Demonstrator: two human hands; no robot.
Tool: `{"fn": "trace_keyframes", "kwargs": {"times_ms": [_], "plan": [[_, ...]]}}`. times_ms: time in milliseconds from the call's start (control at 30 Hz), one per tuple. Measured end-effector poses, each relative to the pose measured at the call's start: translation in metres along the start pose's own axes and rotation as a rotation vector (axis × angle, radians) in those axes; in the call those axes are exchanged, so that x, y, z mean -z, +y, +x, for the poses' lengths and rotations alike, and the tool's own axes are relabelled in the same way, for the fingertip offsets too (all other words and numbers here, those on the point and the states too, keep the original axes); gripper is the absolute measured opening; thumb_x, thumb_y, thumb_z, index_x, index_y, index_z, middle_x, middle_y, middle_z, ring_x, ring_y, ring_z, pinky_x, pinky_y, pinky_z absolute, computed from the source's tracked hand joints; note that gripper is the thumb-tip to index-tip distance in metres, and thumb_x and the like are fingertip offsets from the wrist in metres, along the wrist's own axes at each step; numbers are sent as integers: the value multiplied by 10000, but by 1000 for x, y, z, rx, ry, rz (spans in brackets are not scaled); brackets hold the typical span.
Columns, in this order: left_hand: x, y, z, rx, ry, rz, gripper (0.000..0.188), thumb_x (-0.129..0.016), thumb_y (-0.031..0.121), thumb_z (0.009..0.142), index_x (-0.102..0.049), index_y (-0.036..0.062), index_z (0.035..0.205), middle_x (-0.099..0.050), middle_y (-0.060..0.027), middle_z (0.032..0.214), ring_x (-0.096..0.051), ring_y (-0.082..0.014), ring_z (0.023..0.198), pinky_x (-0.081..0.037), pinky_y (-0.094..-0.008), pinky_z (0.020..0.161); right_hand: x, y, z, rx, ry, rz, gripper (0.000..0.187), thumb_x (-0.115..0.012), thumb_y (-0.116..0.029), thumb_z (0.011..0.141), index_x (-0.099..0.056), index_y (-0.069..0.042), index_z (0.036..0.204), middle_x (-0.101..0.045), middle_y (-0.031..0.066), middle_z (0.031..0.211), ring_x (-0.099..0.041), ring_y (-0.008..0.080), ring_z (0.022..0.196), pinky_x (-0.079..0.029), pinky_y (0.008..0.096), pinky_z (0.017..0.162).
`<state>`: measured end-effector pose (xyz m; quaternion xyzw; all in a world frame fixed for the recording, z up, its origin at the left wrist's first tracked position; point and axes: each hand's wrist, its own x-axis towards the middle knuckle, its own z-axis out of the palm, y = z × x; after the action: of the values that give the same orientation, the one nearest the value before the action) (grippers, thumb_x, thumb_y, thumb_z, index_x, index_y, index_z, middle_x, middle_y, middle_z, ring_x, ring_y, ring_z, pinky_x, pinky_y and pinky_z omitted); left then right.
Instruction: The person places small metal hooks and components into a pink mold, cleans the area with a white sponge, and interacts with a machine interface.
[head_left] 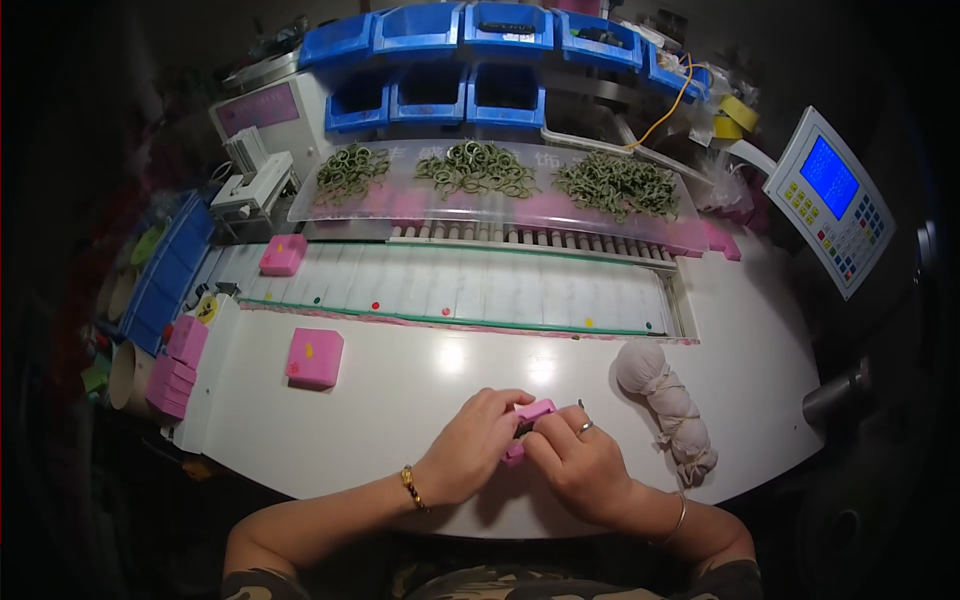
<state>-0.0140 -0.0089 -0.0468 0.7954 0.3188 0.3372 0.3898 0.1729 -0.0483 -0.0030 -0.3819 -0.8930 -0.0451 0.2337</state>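
Near the front of the white table, my left hand [468, 440] is closed on a small pink block [536, 410], gripping it from the left. My right hand [582, 462] closes on the same block from the right, its fingers bent at the block's edge. The block seems parted, with a dark gap between its upper and lower pink pieces; fingers hide most of it. A small dark tip shows above my right hand. Farther left, a closed pink block [315, 358] with yellow and red marks lies on the table.
A knotted pale cloth bundle [668, 412] lies right of my hands. Beyond is a white slatted conveyor [450, 285] carrying another pink block [283, 255]. A translucent tray [400, 205] holds three heaps of greenish rings. Blue bins [418, 30] stand behind; a control panel [832, 200] rises right.
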Motion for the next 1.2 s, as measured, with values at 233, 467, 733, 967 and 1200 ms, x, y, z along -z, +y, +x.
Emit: {"fn": "trace_keyframes", "kwargs": {"times_ms": [233, 467, 733, 967, 1200], "plan": [[13, -8, 10, 503, 54, -522, 311, -440, 246, 1033, -559, -3, 1174, -604, -47, 954, -571, -82, 744, -487, -231, 579, -4, -9, -27, 37, 192, 43, 96, -624, -128, 803, -542, -78, 808, -484, 53, 778, -527, 208, 723, -460, 287, 591], [11, -3, 6, 479, 60, -656, 216, -558, 178, 992, -593, 20, 1136, -615, 2, 897, -544, -48, 732, -456, -198, 631, -17, -7, -10, -250, 75, 114, 240, -686, -85, 831, -595, -54, 1051, -574, 86, 812, -612, 242, 643, -490, 346, 533], [6, -10, 6, 427, 102, -705, 223, -512, 152, 1011, -606, -7, 1136, -616, -6, 917, -538, -54, 798, -456, -205, 713, -23, -1, 0, -210, 151, 83, 422, -615, -66, 796, -621, -62, 1218, -560, 65, 972, -634, 181, 647, -513, 294, 511], [2, -2, 12, 450, 174, -656, 254, -504, 184, 1019, -617, -10, 1138, -619, 1, 901, -542, -41, 780, -460, -187, 698, -25, -6, -8, -212, 165, 109, 236, -635, -86, 798, -639, -80, 1034, -587, 64, 1032, -653, 185, 676, -518, 296, 509], [-1, -1, 17, 572, 257, -781, 226, -515, 175, 1014, -596, 2, 1135, -616, -4, 868, -563, -36, 748, -456, -170, 657, -27, -5, -15, -126, 227, 105, 225, -653, -72, 803, -618, -62, 1024, -620, 68, 993, -650, 190, 667, -512, 293, 508]]}}
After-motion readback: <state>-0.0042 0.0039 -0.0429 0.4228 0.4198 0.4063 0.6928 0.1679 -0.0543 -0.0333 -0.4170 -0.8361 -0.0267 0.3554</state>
